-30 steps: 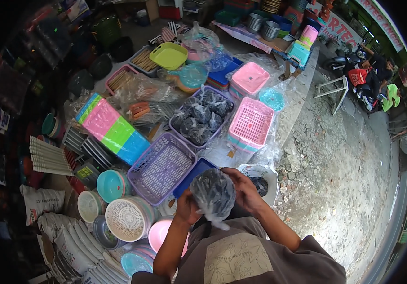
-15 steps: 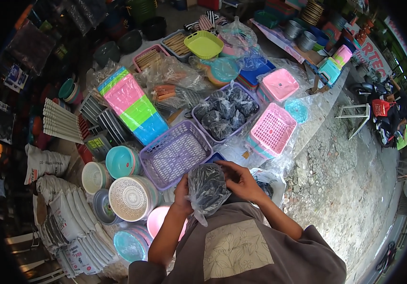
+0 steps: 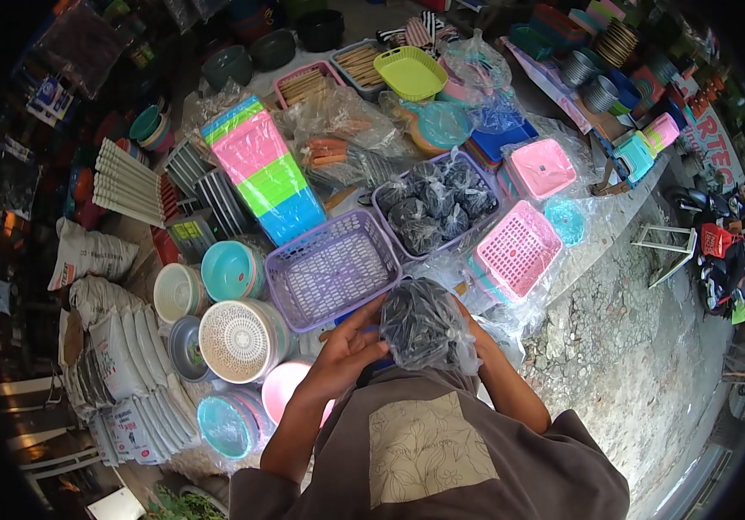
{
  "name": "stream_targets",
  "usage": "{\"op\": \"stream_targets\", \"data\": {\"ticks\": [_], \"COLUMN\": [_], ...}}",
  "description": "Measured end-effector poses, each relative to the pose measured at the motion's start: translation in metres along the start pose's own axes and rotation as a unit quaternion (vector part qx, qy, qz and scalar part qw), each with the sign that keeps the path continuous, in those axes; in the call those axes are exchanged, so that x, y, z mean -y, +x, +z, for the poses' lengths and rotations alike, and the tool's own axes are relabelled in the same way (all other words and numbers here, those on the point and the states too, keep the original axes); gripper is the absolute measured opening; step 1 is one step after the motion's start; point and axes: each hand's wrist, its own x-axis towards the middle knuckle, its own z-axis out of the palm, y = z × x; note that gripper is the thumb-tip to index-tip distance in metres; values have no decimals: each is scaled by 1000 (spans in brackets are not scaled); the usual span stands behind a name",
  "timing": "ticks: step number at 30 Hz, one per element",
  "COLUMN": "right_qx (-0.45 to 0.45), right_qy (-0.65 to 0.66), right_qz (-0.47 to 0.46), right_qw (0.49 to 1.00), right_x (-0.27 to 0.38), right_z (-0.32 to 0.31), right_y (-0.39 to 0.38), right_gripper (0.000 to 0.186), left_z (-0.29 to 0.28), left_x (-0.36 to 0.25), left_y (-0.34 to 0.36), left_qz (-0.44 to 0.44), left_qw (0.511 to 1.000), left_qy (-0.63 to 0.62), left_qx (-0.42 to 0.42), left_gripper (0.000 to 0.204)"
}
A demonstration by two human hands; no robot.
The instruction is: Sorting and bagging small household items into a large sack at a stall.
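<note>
A clear plastic bag with dark contents (image 3: 423, 325) is held up in front of my chest; what exactly the contents are, I cannot make out. My left hand (image 3: 348, 348) is at its left side, fingers bent, with the thumb against the plastic and the fingertips partly behind it. On the other side, my right hand (image 3: 469, 325) grips it, mostly hidden behind the bag. Just beyond is a bare purple basket (image 3: 333, 270). To its right, a second purple basket (image 3: 378, 208) contains several similar dark-filled bags (image 3: 429, 199).
Pink perforated baskets (image 3: 520, 251) stand at the right. Stacked white colanders (image 3: 238, 341), turquoise basins (image 3: 227, 270) and a pink basin (image 3: 284, 390) are at the left. Wrapped multicoloured containers (image 3: 260, 165) lie beyond. Rough concrete ground (image 3: 615, 364) and a parked motorcycle (image 3: 715, 251) are farther right.
The bag has moved right and turned, its gathered end now toward my right hand. My right hand has gone from its top edge to behind its right side. The view has shifted slightly.
</note>
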Motion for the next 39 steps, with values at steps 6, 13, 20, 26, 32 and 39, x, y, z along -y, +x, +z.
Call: {"op": "stream_targets", "data": {"ticks": [6,13,20,26,32,39], "right_qx": [-16,-26,-43,-59,-68,-87], "right_qy": [-21,-51,-81,-106,-133,-156], "right_qz": [24,43,50,56,61,57], "right_qw": [999,997,995,991,987,982], "right_x": [-8,-24,-32,-37,-47,-56], "right_z": [7,6,-4,-11,-31,-43], "right_y": [30,33,33,36,11,9], "right_gripper": [61,63,65,67,69,70], "left_z": [2,-8,-19,-27,-27,-32], "left_x": [1,14,20,19,17,33], "left_y": [6,13,14,11,9,12], "left_qz": [27,29,33,21,1,-13], "left_qw": [995,982,989,989,984,986], "left_qy": [83,149,90,96,111,125], "left_qx": [-58,-116,-112,-106,-141,-109], "left_gripper": [55,45,38,36,30,33]}}
